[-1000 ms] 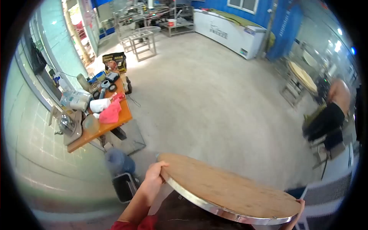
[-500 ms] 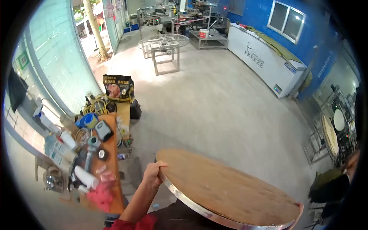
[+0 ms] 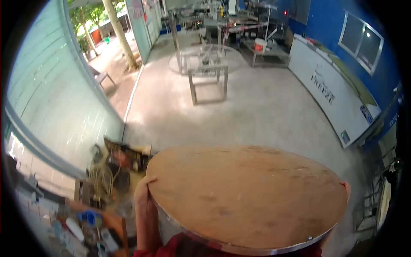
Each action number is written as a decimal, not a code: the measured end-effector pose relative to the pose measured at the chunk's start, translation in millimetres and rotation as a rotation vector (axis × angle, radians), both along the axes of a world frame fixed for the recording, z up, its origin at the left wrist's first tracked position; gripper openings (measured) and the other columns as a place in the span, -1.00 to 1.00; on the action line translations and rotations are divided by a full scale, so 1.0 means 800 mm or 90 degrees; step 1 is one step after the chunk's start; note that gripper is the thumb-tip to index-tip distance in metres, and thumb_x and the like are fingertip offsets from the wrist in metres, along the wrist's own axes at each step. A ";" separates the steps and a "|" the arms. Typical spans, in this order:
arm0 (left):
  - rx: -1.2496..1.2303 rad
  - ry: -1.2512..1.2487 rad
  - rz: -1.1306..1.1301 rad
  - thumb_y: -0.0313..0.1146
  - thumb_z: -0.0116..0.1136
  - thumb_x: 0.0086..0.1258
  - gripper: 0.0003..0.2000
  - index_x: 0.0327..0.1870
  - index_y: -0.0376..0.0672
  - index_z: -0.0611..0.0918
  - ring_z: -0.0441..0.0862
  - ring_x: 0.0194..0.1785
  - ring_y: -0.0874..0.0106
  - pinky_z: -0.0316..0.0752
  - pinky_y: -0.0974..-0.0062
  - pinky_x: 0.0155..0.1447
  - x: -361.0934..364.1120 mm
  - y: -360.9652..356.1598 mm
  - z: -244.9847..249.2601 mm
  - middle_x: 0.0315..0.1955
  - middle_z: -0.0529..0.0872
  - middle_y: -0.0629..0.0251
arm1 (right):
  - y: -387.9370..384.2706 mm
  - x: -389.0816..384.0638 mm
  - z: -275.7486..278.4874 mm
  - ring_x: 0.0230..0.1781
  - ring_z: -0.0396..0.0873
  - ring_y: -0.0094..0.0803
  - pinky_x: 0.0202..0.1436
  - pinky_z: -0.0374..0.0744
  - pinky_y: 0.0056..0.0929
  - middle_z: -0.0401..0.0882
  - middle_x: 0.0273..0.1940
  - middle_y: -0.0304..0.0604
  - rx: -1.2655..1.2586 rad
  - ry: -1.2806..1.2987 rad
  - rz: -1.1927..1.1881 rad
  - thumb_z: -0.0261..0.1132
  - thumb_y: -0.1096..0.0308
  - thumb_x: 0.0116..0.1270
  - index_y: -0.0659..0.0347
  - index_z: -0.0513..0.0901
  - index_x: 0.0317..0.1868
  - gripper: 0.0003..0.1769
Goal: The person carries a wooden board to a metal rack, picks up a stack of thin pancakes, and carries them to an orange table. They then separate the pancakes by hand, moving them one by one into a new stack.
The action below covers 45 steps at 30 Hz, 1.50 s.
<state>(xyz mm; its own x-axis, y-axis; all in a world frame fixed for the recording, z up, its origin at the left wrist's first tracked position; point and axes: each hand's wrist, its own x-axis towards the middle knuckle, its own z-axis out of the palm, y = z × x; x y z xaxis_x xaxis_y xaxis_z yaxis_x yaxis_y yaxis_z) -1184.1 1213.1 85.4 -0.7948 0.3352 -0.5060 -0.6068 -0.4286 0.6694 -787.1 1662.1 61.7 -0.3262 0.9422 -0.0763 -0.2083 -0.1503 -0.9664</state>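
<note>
A large round wooden board (image 3: pixel 248 197) with a shiny metal rim is held out in front of my body, its brown face turned up. My left hand (image 3: pixel 144 190) grips the board's left edge, the thumb lying over the top. At the right edge, my right hand (image 3: pixel 346 188) holds the rim; only part of its fingers shows, the rest is hidden behind the board. Ahead on the floor stands a metal frame (image 3: pixel 208 81) under a round wire-like top.
An orange table (image 3: pixel 115 222) with bottles and tools is at the lower left, near a hose coil (image 3: pixel 102 177) and a dark bag (image 3: pixel 128 156). A white freezer (image 3: pixel 329 92) lines the right wall. A low rack with a bucket (image 3: pixel 260 45) stands farther back.
The view has shifted left and forward: the metal frame and freezer look closer, and the orange table has dropped lower. The board now sits higher and more level, still in both my hands.
</note>
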 end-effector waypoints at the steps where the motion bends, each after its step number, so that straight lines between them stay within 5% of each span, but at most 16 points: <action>1: 0.031 0.039 -0.013 -0.47 -0.04 0.02 -0.58 -0.02 -0.40 0.38 0.53 -0.17 0.24 0.44 0.38 -0.05 -0.053 0.026 0.013 -0.16 0.53 0.04 | 0.031 -0.048 0.000 -0.38 0.45 -0.38 -0.24 0.44 -0.43 0.47 -0.39 -0.20 -0.009 0.013 0.008 0.01 0.18 0.07 0.18 0.48 -0.29 -0.71; 8: 0.103 0.130 -0.045 -0.38 -0.07 0.06 -0.60 -0.06 -0.42 0.39 0.55 -0.23 0.22 0.47 0.37 -0.12 -0.315 0.165 0.072 -0.21 0.54 0.01 | 0.212 -0.342 0.050 -0.37 0.48 -0.34 -0.25 0.46 -0.38 0.49 -0.38 -0.16 -0.076 0.059 0.060 0.03 0.21 0.05 0.21 0.48 -0.28 -0.71; 20: 0.119 0.215 0.088 -0.37 -0.07 0.03 -0.56 -0.02 -0.40 0.35 0.52 -0.18 0.24 0.46 0.38 -0.13 -0.725 0.413 0.036 -0.18 0.50 0.03 | 0.517 -0.866 0.021 -0.35 0.52 -0.28 -0.25 0.51 -0.31 0.53 -0.35 -0.09 -0.228 0.099 0.176 0.06 0.27 0.00 0.26 0.49 -0.27 -0.70; 22: 0.118 0.213 0.102 -0.37 -0.07 0.04 -0.55 -0.01 -0.40 0.34 0.51 -0.16 0.23 0.45 0.37 -0.11 -0.792 0.433 0.010 -0.16 0.49 0.03 | 0.586 -0.940 -0.038 -0.37 0.53 -0.27 -0.27 0.52 -0.32 0.55 -0.32 -0.07 -0.218 0.090 0.198 0.07 0.27 -0.01 0.28 0.50 -0.25 -0.67; 29: 0.114 0.196 0.149 -0.41 -0.08 0.04 -0.56 0.00 -0.38 0.34 0.48 -0.12 0.20 0.43 0.32 -0.06 -1.106 0.499 -0.104 -0.15 0.48 0.03 | 0.622 -1.282 -0.049 -0.41 0.54 -0.29 -0.30 0.52 -0.36 0.55 -0.35 -0.10 -0.295 0.102 0.265 0.10 0.32 -0.06 0.28 0.50 -0.27 -0.69; 32: 0.135 0.189 0.124 -0.43 -0.05 0.03 -0.54 0.03 -0.37 0.31 0.45 -0.07 0.19 0.42 0.28 -0.03 -1.215 0.527 -0.145 -0.11 0.45 0.04 | 0.662 -1.395 -0.084 -0.47 0.54 -0.26 -0.34 0.53 -0.36 0.57 -0.41 -0.11 -0.260 0.072 0.184 0.10 0.29 -0.05 0.25 0.51 -0.33 -0.73; 36: 0.068 0.097 0.153 -0.46 -0.02 0.01 -0.49 0.09 -0.25 0.29 0.43 -0.03 0.19 0.42 0.25 0.00 -1.300 0.549 -0.224 -0.06 0.43 0.10 | 0.680 -1.466 -0.139 -0.27 0.51 -0.29 -0.20 0.49 -0.39 0.53 -0.25 -0.12 -0.294 0.035 0.163 0.13 0.33 -0.06 0.24 0.48 -0.16 -0.63; 41: -0.011 0.049 0.092 -0.49 0.06 0.10 -0.54 0.08 -0.16 0.29 0.45 -0.04 0.26 0.43 0.30 -0.01 -1.298 0.568 -0.301 -0.07 0.45 0.18 | 0.705 -1.472 -0.240 -0.15 0.46 -0.30 -0.09 0.45 -0.36 0.48 -0.15 -0.13 -0.233 -0.099 0.140 0.23 0.36 0.02 0.27 0.41 -0.03 -0.55; 45: -0.265 0.088 0.101 -0.42 0.11 0.16 -0.67 -0.06 -0.26 0.39 0.48 -0.15 0.41 0.44 0.44 -0.12 -1.293 0.582 -0.352 -0.19 0.51 0.23 | 0.742 -1.452 -0.351 -0.17 0.47 -0.32 -0.12 0.47 -0.32 0.48 -0.14 -0.12 -0.204 -0.296 0.181 0.24 0.36 0.06 0.30 0.41 -0.03 -0.57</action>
